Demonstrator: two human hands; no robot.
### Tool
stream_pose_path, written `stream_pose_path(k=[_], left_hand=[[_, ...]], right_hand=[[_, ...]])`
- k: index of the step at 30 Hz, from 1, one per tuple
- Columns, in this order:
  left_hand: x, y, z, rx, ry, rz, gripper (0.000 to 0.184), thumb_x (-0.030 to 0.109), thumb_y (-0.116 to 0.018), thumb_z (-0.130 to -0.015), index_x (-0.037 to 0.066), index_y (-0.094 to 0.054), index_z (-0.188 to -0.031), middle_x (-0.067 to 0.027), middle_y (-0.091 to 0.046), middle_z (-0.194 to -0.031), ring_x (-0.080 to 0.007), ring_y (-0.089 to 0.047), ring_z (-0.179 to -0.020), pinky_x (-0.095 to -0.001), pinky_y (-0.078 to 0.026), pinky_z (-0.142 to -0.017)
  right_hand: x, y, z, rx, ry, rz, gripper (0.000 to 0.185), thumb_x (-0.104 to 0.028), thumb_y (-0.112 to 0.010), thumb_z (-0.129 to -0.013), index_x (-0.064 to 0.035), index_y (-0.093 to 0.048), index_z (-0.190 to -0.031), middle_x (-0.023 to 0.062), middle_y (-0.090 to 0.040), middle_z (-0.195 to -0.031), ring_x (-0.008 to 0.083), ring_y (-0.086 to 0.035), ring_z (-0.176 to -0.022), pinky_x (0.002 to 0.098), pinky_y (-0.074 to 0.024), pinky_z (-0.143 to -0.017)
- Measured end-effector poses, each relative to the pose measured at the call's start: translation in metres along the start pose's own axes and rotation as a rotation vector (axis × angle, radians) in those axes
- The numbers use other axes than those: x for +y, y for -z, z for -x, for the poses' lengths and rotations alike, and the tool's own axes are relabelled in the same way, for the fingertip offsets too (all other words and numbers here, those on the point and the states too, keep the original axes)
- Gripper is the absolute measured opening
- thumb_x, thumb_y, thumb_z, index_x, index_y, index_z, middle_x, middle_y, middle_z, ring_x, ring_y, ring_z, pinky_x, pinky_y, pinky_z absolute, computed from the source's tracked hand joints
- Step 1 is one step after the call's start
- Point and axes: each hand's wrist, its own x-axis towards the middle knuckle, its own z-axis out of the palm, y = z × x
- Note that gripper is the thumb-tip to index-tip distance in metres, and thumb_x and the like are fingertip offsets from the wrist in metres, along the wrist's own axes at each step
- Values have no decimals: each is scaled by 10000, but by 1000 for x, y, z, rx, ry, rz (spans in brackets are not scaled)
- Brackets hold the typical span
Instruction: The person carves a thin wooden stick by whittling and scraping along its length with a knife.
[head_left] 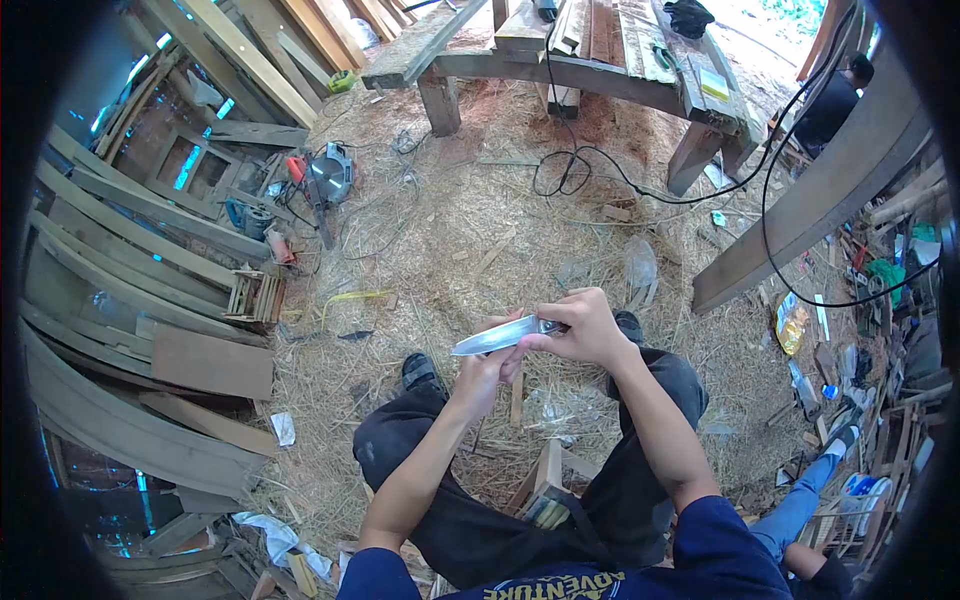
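A knife (496, 337) with a broad, shiny blade is held out in front of my knees, its tip pointing left. My right hand (588, 328) is closed around the handle end, where a bit of dark metal shows by the fingers. Under and behind the blade is my left hand (482, 380), its fingers bent against the metal near the middle. The blade hides part of those fingers.
A wooden workbench (590, 66) with boards stands ahead, a black cable (640, 190) trailing from it. A circular saw (328, 178) lies at left on the straw-strewn floor (450, 230). A post (800, 225) leans at right. Other people (828, 108) sit at the right.
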Motion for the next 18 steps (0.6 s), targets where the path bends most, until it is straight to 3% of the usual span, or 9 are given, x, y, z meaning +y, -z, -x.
stream_pose_path(k=[5,8,14,17,18], left_hand=[[-3,2,0,-28,-10,-6,375,140,-604,-1002,110,-535,-1369,62,-462,-737,-30,-350,-568,-212,-261,-503],[-3,4,0,-46,-23,61,346,127,-587,-1009,106,-552,-1353,63,-455,-728,-29,-337,-554,-209,-260,-495],[-8,7,-5,-107,-1,33,296,116,-562,-1021,98,-592,-1315,63,-438,-703,-31,-331,-526,-216,-261,-470],[-10,3,13,-260,-163,-216,300,157,-558,-1032,109,-594,-1326,67,-441,-692,-33,-332,-524,-208,-271,-468],[-14,1,19,-249,-39,-176,324,203,-562,-1035,132,-584,-1351,67,-460,-691,-34,-331,-518,-199,-281,-466]], right_hand=[[-4,10,-2,-2,17,72,450,-512,-844,-700,-78,-748,-774,69,-581,-534,241,-577,-475,340,-429,-503],[6,17,2,35,32,163,454,-577,-793,-743,-130,-725,-713,43,-601,-527,221,-596,-467,329,-436,-507],[11,21,11,109,1,247,472,-566,-787,-764,-109,-702,-682,51,-606,-544,221,-560,-452,340,-421,-498],[43,60,8,375,-531,337,448,-485,-729,-867,-62,-686,-724,95,-559,-523,234,-542,-450,371,-410,-494],[50,69,11,467,-711,364,443,-457,-709,-901,-46,-681,-739,109,-543,-516,238,-536,-449,381,-406,-492]])
